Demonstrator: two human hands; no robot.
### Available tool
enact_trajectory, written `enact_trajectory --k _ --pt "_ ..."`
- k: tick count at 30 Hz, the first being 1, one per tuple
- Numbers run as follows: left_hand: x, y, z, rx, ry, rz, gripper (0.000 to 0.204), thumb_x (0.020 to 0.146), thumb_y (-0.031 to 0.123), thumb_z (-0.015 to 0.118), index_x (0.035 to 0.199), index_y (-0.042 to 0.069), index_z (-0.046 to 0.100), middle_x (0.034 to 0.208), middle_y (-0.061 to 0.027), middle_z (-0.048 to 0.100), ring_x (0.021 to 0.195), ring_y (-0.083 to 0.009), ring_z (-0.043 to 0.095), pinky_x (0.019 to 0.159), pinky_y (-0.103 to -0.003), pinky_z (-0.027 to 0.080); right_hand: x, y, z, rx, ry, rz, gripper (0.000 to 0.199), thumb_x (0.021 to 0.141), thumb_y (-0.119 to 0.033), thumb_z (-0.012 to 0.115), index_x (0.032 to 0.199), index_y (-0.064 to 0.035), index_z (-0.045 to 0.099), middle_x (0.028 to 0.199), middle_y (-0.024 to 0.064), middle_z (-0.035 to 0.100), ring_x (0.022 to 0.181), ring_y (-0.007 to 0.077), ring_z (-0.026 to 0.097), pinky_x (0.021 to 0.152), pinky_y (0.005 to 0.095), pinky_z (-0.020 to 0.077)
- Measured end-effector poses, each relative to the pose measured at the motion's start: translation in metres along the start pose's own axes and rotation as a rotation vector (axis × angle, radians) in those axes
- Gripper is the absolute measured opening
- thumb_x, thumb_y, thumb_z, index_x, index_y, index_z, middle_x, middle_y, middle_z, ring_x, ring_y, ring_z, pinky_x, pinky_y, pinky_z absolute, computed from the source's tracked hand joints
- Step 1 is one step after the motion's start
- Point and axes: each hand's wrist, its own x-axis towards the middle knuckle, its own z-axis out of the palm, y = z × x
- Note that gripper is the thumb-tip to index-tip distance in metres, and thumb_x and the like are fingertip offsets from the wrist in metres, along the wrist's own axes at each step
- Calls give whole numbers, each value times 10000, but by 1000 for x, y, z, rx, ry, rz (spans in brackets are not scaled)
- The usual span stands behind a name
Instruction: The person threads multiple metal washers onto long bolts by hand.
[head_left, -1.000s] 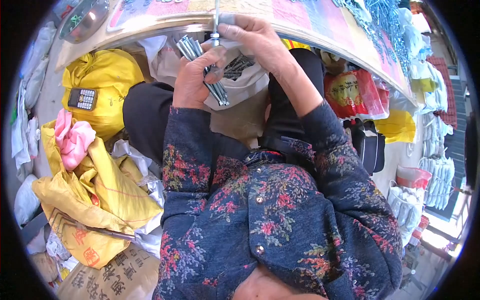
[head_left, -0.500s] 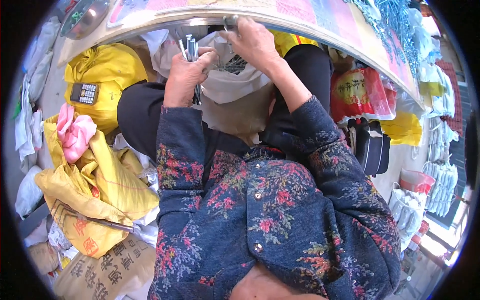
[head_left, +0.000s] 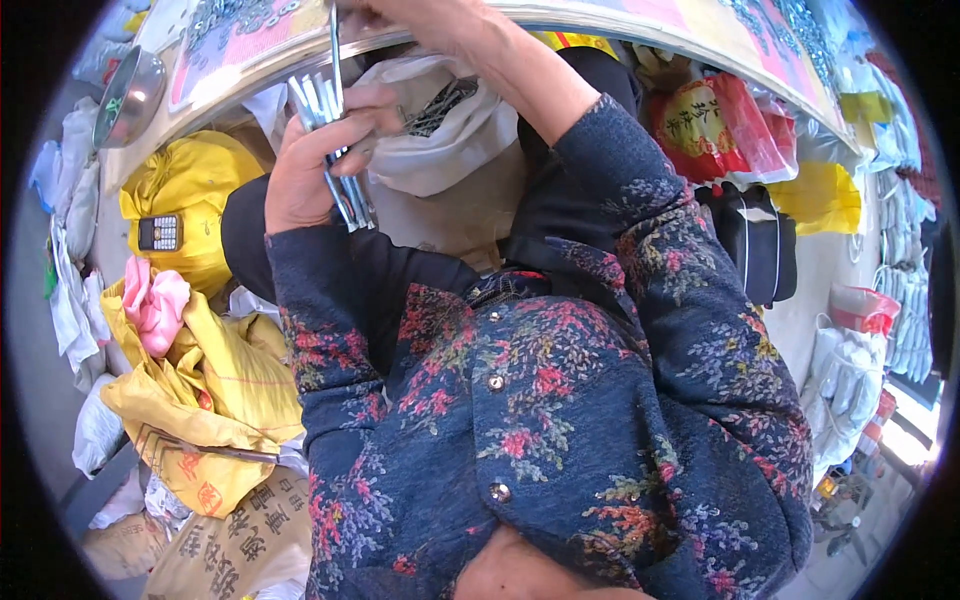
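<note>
My left hand (head_left: 315, 165) is closed around a bundle of several long silvery metal bolts (head_left: 318, 100), their ends sticking out above and below the fist. One bolt (head_left: 335, 60) stands taller than the others and reaches up to the table edge. Beside its upper end is my right hand (head_left: 420, 15), its fingers largely cut off by the top of the picture. Between my knees, an open white sack (head_left: 440, 165) holds a pile of dark metal bolts (head_left: 440, 108).
Small metal rings and parts (head_left: 235, 25) lie on the table (head_left: 330, 28) ahead. A metal bowl (head_left: 130, 95) sits at its left end. Yellow sacks (head_left: 195, 165), one carrying a phone (head_left: 160, 233), are at my left. A red bag (head_left: 715, 130) and a black bag (head_left: 755, 240) stand at right.
My right hand has moved from above the sack up and left to the table edge. The left hand has shifted left and slightly down with its bolts, and one bolt now stands out taller.
</note>
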Motion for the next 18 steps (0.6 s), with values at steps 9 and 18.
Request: enact_trajectory --k 9,18 --pt "41 -10 19 -325 248 274 293 995 170 436 1183 -24 549 1059 -128 654 679 -98 506 573 -224 417 -50 -2 2 -759 312 -889 194 692 -178 707 821 -56 631 1021 139 642 912 312 622 787 426 489" --pt "81 -18 92 79 107 -46 172 903 162 608 928 -7 632 668 -30 589 455 -39 409 388 -187 262 -57 37 -65 217 208 69 393 902 -277 629 1080 70 594 851 120 656 833 210 640 758 345 521"
